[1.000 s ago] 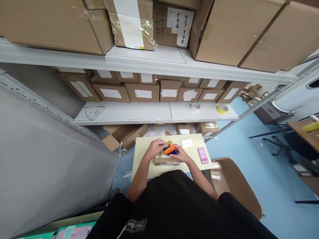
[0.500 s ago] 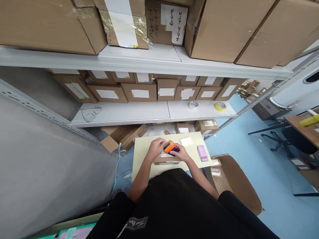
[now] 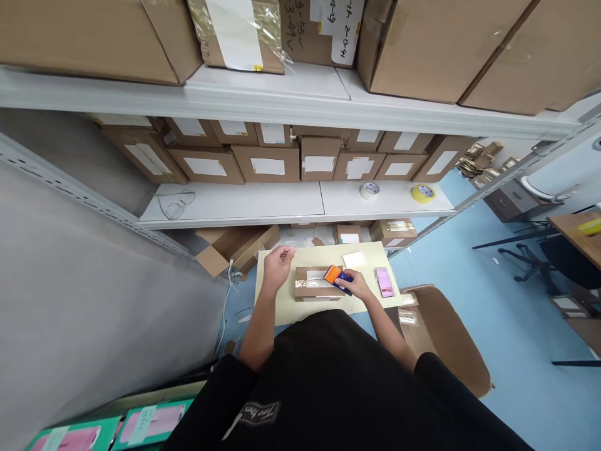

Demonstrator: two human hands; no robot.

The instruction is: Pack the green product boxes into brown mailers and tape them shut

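Right hand (image 3: 355, 285) gripped the orange-and-blue tool (image 3: 334, 275), fingers closed round it — box (image 3: 315, 292) just left of that hand. Left hand (image 3: 278, 266) had curled fingers — grip or contents, could not tell.

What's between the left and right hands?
Head view: the taped cardboard box lies between the left hand and right hand; the orange-and-blue item in the right hand overlaps the box's right end.

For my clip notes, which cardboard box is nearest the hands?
The taped box on the pale yellow tabletop, between left hand and right hand; the other cardboard boxes are off that tabletop.
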